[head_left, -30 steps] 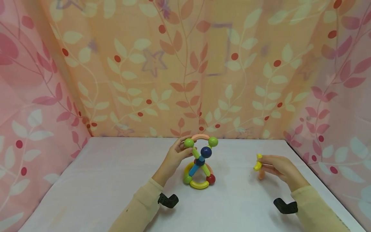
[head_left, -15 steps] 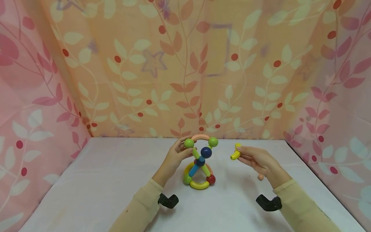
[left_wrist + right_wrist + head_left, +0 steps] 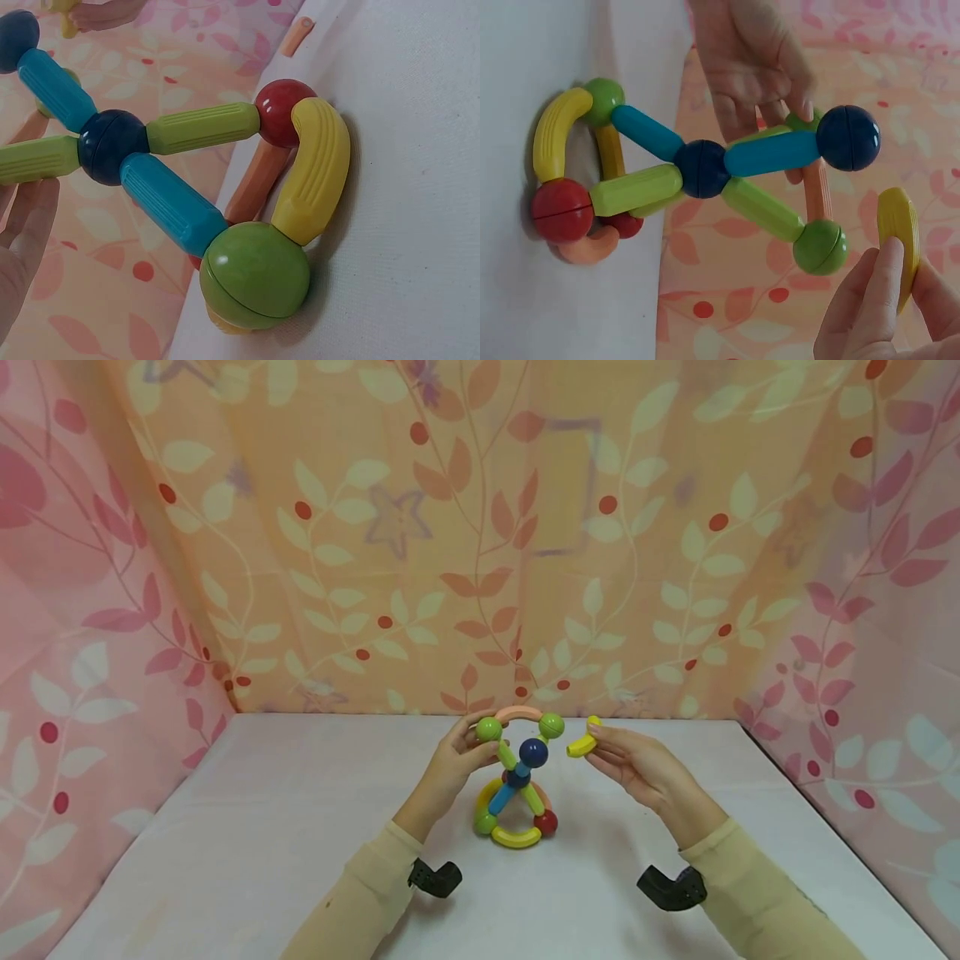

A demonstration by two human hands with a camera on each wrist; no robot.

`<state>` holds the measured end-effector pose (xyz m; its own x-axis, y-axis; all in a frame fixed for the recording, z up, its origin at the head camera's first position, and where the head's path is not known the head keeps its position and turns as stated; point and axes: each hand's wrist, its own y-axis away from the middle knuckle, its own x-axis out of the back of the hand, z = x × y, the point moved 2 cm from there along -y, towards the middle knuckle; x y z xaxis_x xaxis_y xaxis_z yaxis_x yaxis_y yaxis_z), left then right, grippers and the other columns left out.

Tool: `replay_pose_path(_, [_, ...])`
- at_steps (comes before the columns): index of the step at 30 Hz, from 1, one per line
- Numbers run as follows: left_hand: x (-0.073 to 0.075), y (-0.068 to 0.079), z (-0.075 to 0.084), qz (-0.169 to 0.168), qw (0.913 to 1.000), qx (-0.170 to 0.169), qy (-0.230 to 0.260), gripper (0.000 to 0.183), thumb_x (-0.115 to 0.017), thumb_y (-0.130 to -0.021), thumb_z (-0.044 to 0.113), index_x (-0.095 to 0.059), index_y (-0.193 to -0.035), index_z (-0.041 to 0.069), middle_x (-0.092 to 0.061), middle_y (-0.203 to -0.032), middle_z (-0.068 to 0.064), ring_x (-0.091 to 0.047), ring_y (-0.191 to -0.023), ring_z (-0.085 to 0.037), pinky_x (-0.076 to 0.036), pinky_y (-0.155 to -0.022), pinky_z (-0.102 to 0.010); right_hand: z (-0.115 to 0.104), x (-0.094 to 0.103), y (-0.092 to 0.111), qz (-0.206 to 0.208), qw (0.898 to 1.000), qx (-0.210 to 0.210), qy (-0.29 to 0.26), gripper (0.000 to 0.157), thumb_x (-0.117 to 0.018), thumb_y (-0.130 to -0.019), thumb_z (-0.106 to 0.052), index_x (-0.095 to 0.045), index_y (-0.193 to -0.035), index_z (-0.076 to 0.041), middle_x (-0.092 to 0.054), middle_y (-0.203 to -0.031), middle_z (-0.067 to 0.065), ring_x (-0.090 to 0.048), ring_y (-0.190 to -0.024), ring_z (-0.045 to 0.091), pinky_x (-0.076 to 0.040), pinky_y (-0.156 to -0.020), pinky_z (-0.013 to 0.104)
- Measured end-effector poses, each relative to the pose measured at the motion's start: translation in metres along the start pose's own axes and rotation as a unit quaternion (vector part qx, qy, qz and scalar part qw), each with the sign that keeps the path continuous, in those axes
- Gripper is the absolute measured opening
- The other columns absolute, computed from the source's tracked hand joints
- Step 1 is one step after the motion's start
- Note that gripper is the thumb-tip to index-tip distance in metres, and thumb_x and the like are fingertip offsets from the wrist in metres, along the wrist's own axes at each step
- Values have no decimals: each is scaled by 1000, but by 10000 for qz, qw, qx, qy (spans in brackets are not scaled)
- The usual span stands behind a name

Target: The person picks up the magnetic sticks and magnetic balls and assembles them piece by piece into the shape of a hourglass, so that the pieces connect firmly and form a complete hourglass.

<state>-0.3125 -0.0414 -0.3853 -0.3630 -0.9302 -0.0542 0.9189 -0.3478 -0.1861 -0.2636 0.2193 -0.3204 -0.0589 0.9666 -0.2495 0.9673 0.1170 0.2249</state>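
Note:
A ball-and-stick toy structure (image 3: 517, 779) stands upright on the table, with a ring of curved sticks and balls at its base. My left hand (image 3: 456, 756) holds its upper left part, by a green ball (image 3: 489, 729) and green stick. An orange curved stick (image 3: 519, 713) links this ball to another green ball (image 3: 552, 725) on top. Toward the front juts a dark blue ball (image 3: 848, 138) on a blue stick. My right hand (image 3: 641, 768) pinches a yellow curved stick (image 3: 582, 744) between thumb and fingers, just right of the structure and apart from it.
A loose orange stick (image 3: 298, 36) lies on the white table (image 3: 300, 827); my right arm hides it in the head view. Patterned curtains (image 3: 300, 568) close off the back and both sides. A black wrist mount (image 3: 435, 878) sits on each sleeve.
My right hand has carried the yellow curved stick leftward and up, from the table's right side to beside the structure. My left hand and the structure have stayed in place.

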Motion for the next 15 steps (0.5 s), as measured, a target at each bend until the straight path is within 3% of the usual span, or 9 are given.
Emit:
replay_pose_path(4, [0, 0, 0, 20, 10000, 3, -29, 47, -62, -99, 17, -46, -143, 21, -58, -142, -9, -63, -121, -23, -51, -104, -38, 1, -6, -3, 48, 10000, -29, -16, 53, -65, -97, -21, -42, -140, -2, -68, -101, -1, -72, -91, 9, -57, -84, 20])
replay_pose_path(10, [1, 0, -3, -52, 10000, -35, 14, 49, -63, -98, 18, -46, -144, 20, -58, -142, -10, -62, -121, -22, -52, -103, -37, 3, -11, -6, 144, 9998, -90, -70, 44, -65, -97, -21, -46, -132, -3, -67, -99, -1, -72, -89, 9, -58, -83, 21])
replay_pose_path(15, [2, -1, -3, -77, 10000, -33, 13, 48, -63, -98, 18, -46, -143, 21, -56, -144, -10, -61, -125, -24, -52, -103, -37, 4, -14, -8, 150, 9998, -93, -55, 48, -66, -96, -22, -46, -134, -1, -67, -102, 0, -72, -90, 9, -58, -83, 21])
